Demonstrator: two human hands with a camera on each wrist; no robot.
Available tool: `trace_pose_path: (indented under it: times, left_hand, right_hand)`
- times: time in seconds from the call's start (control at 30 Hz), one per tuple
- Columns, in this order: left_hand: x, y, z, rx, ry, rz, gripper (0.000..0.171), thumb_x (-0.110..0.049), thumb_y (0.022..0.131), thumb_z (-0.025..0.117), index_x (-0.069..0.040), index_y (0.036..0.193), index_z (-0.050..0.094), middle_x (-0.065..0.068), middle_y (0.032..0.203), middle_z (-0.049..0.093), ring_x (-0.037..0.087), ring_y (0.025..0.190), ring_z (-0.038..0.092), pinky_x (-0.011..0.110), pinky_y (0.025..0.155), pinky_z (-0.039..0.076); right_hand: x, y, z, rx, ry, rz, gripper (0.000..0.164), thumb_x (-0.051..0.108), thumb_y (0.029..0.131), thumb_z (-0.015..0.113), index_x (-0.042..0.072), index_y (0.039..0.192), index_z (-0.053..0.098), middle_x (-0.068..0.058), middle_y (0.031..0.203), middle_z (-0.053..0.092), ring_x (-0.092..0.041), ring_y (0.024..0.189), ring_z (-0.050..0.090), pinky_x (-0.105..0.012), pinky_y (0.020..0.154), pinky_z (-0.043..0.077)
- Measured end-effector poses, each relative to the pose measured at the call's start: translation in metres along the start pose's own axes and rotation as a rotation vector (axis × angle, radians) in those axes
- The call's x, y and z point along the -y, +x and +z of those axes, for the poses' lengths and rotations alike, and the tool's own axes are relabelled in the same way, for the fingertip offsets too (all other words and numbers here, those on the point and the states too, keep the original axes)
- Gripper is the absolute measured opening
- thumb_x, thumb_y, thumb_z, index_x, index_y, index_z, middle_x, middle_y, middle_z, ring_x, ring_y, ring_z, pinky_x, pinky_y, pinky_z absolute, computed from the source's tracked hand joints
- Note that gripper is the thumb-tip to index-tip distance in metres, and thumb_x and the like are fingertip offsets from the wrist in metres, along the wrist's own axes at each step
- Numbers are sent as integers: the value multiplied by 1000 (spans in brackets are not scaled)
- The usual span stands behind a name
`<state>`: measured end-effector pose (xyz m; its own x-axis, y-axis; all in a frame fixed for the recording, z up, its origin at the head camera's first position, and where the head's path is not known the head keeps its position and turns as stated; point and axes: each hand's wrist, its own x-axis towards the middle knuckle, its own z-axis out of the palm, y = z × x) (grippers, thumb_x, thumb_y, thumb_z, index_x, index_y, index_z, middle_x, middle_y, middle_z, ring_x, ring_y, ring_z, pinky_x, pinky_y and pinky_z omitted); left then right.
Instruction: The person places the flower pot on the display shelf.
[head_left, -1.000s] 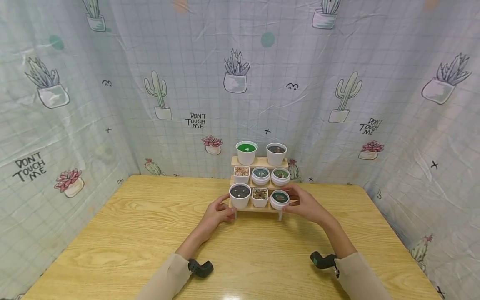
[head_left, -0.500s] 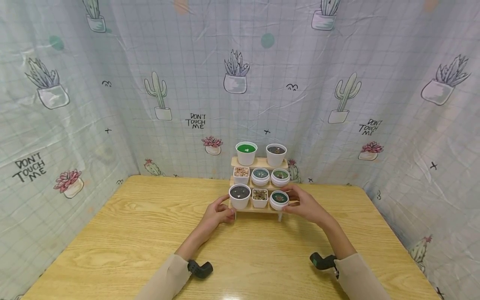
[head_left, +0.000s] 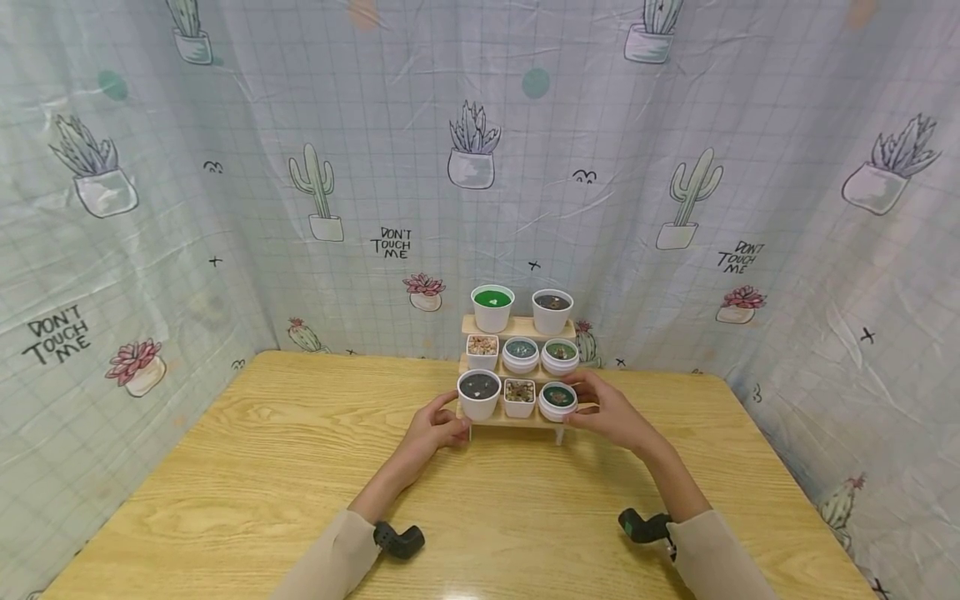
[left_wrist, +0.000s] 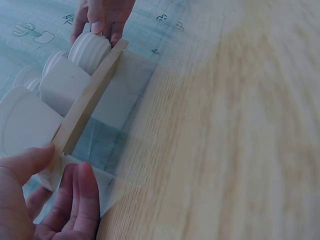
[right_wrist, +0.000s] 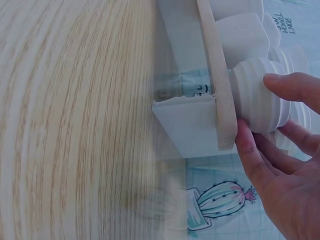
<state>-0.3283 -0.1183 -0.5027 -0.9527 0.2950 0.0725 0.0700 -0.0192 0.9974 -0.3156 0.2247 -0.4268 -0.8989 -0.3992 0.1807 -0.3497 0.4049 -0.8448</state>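
Note:
A small three-step wooden stand (head_left: pixel 517 423) with white legs bears several white pots on its steps. My left hand (head_left: pixel 430 429) grips the left end of its lowest step; in the left wrist view the thumb lies at the board's edge and the fingers curl by the leg. Beside that hand stands a white pot with dark filling (head_left: pixel 479 407). My right hand (head_left: pixel 609 410) holds a round ridged pot with dark green filling (head_left: pixel 558 397) at the right end of that step. In the right wrist view the thumb touches the pot (right_wrist: pixel 257 95), and one fingertip meets the board's end.
Between the two front pots sits a square pot of pebbles (head_left: pixel 519 398). Higher steps bear a green-filled pot (head_left: pixel 492 310), a dark-filled one (head_left: pixel 552 312) and several smaller pots. A cactus-print curtain (head_left: pixel 375 167) hangs behind the wooden table (head_left: pixel 300 450).

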Motion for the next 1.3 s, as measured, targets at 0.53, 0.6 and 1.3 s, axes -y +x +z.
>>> trace_pose_path:
  times: [0.53, 0.6, 1.3]
  left_hand:
    - [-1, 1, 2, -5, 7, -1, 68, -14, 97, 71, -5, 157, 39, 4, 89, 68, 15, 84, 72, 30, 77, 62]
    - [-1, 1, 3, -6, 8, 3, 69, -14, 97, 71, -5, 157, 38, 4, 90, 69, 16, 84, 72, 30, 77, 63]
    - [-3, 0, -2, -23, 12, -16, 72, -14, 96, 72, -6, 158, 36, 6, 93, 69, 16, 86, 73, 31, 78, 63]
  right_hand:
    - [-2, -3, -3, 0, -6, 16, 60, 11, 93, 77, -1, 144, 48, -26, 141, 55, -43, 127, 58, -58, 108, 51]
    - [-1, -2, -4, 4, -15, 20, 61, 12, 93, 78, -1, 144, 47, -26, 141, 55, -42, 127, 58, -57, 107, 51]
    - [8, -2, -15, 108, -45, -55, 60, 11, 96, 74, 4, 148, 47, -27, 140, 57, -47, 128, 58, -58, 104, 53]
